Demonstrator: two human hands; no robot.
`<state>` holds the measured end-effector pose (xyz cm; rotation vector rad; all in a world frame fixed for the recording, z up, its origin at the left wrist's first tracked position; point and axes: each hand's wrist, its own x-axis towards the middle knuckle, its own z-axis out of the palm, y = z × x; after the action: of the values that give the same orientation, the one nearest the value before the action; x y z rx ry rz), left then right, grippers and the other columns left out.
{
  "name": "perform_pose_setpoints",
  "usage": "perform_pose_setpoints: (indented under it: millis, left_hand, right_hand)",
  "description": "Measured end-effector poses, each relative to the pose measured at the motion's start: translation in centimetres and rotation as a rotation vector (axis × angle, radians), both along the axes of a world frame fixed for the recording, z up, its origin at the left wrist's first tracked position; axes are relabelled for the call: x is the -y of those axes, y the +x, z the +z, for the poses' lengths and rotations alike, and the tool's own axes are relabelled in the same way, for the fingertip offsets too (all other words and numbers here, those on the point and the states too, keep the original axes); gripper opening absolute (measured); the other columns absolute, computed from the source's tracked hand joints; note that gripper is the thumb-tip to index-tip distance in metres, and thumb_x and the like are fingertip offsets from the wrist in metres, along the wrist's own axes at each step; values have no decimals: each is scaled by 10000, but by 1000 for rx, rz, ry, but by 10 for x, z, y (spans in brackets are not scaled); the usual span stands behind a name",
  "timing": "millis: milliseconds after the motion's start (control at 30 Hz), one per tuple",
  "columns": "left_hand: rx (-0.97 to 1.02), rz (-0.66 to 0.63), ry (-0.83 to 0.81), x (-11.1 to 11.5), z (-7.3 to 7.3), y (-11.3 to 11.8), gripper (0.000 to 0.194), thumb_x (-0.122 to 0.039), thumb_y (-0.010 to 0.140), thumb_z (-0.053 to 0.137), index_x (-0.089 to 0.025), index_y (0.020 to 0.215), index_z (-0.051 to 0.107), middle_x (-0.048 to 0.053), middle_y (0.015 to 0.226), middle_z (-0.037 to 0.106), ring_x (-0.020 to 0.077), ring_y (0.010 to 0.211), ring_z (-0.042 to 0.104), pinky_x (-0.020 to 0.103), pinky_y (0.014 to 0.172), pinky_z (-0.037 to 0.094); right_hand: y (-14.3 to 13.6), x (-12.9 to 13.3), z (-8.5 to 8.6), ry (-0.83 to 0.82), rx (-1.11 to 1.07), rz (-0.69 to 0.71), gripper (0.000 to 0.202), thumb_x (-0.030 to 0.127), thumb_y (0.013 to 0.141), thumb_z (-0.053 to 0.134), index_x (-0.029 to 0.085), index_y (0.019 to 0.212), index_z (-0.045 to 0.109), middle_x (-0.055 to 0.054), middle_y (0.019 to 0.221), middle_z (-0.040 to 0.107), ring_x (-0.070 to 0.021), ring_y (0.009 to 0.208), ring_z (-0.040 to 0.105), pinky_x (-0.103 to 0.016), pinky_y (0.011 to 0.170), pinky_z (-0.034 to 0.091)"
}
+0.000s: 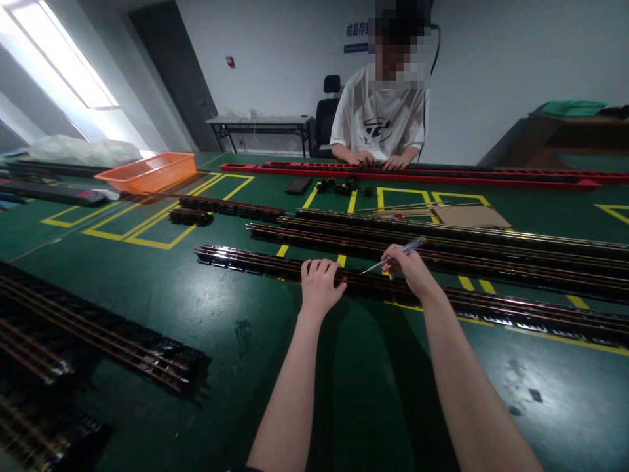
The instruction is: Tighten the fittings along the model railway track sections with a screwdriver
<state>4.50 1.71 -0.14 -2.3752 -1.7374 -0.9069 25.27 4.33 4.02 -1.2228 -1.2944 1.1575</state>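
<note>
A long black strip (pixel 246 259) with copper-coloured rods along it lies across the table in front of me. My left hand (pixel 320 286) grips this strip from above, its fingers bent over the far side and the thumb on the right. In my right hand (pixel 409 267) is a slim screwdriver (pixel 413 244) with a clear handle, held like a pen. Its thin shaft slants down to the left, and the tip is at the strip, just right of my left hand. Whether the tip touches a screw is too small to tell.
Behind lie more rodded black strips (pixel 462 252) and a short black piece (pixel 190 217). Other strips (pixel 113 331) fill the left front. An orange basket (pixel 147 172), a phone-like dark slab (pixel 299 185) and cardboard (pixel 472 216) are farther back. A person opposite handles a red rail (pixel 491 180).
</note>
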Motion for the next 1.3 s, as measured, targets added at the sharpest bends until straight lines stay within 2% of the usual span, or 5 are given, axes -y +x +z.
perform_pose_setpoints:
  millis: [467, 767, 1133, 1300]
  left_hand:
    - [-4, -34, -12, 4, 4, 3, 228, -198, 841, 517, -233, 1020, 653, 48, 1079, 685, 245, 1091, 578, 504, 1085, 304]
    - [-42, -23, 11, 4, 4, 3, 349, -77, 809, 477, -247, 1049, 666, 45, 1083, 689, 243, 1098, 579, 507, 1097, 296]
    - [-19, 48, 14, 1, 1, -1, 376, -27, 814, 455, -252, 1034, 659, 37, 1089, 694, 245, 1089, 590, 528, 1081, 315]
    - [-3, 58, 15, 1, 2, -1, 351, -39, 824, 461, -253, 1006, 671, 39, 1081, 695, 249, 1084, 593, 538, 1082, 322]
  right_hand:
    - [-1, 1, 3, 2, 7, 23, 256, 418, 723, 615, 182, 633, 572, -15, 560, 563, -121, 543, 530, -225, 478, 381]
    - [2, 0, -1, -4, -13, 36, 242, 399, 739, 619, 180, 643, 581, -15, 563, 577, -119, 541, 544, -219, 479, 390]
    - [-1, 2, 5, -5, 8, 29, 239, 401, 707, 604, 181, 618, 577, -17, 543, 572, -113, 516, 529, -219, 466, 373]
    - [5, 1, 1, 20, -1, 15, 222, 384, 712, 592, 188, 611, 566, -10, 554, 564, -116, 528, 530, -222, 476, 377]
